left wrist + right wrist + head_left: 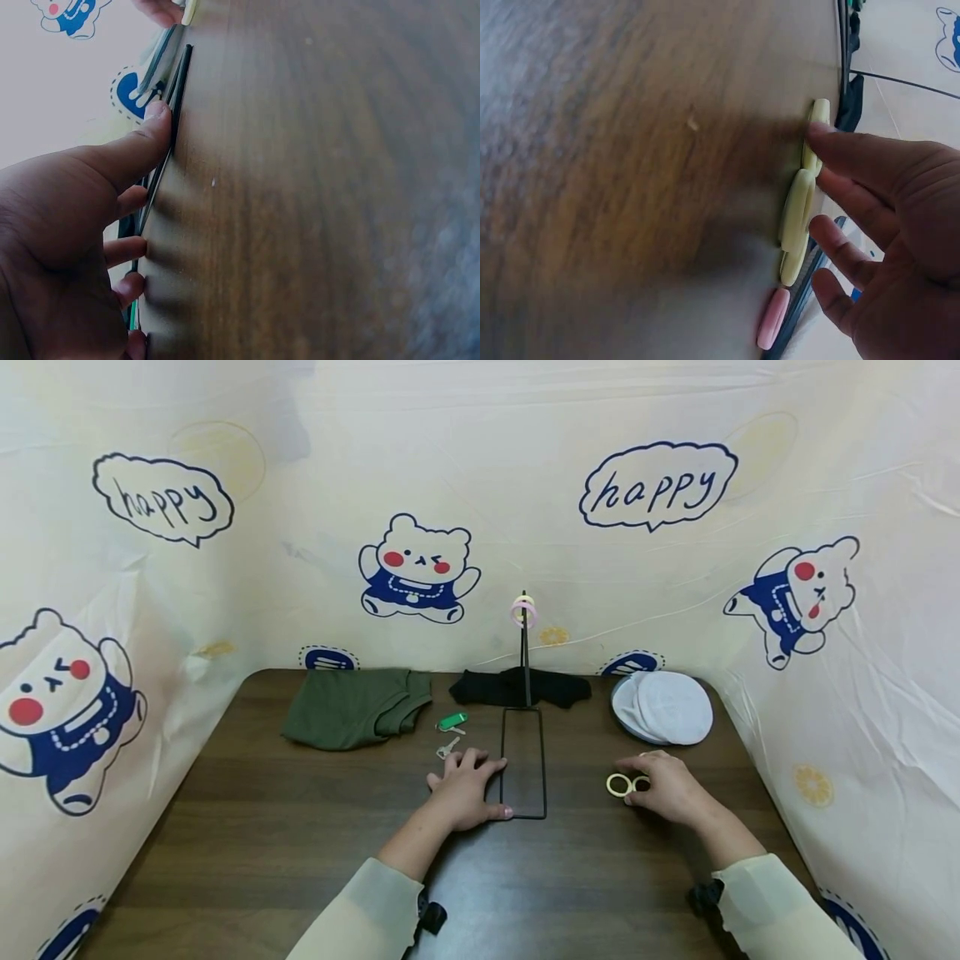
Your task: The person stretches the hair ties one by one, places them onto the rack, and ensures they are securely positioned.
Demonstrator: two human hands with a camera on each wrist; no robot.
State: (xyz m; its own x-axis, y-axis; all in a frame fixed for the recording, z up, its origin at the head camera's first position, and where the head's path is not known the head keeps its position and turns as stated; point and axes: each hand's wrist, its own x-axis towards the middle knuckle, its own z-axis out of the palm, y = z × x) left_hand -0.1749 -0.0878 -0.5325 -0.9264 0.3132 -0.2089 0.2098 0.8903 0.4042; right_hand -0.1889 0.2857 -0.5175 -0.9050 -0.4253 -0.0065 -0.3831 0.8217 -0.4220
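Observation:
A black wire stand (544, 764) with a rectangular base and an upright post stands at mid-table; pink and yellow rings (524, 610) hang near its top. My left hand (465, 793) is spread at the base's left side, thumb at the near corner and index finger further up that edge. Over to the right, my right hand (667, 783) has thumb and index finger at a yellow ring (618, 775), pinching it by its edge. More yellow rings (798, 210) and a pink ring (773, 319) lie beside it, mostly hidden under the hand in the head view.
Left of the stand lie keys (448, 748) with a green tag (452, 722). Behind them is folded dark green clothing (345, 710), with a black cloth (487, 687) behind the stand. White round fabric pieces (667, 708) sit at the back right. Printed curtains (517, 460) surround the table.

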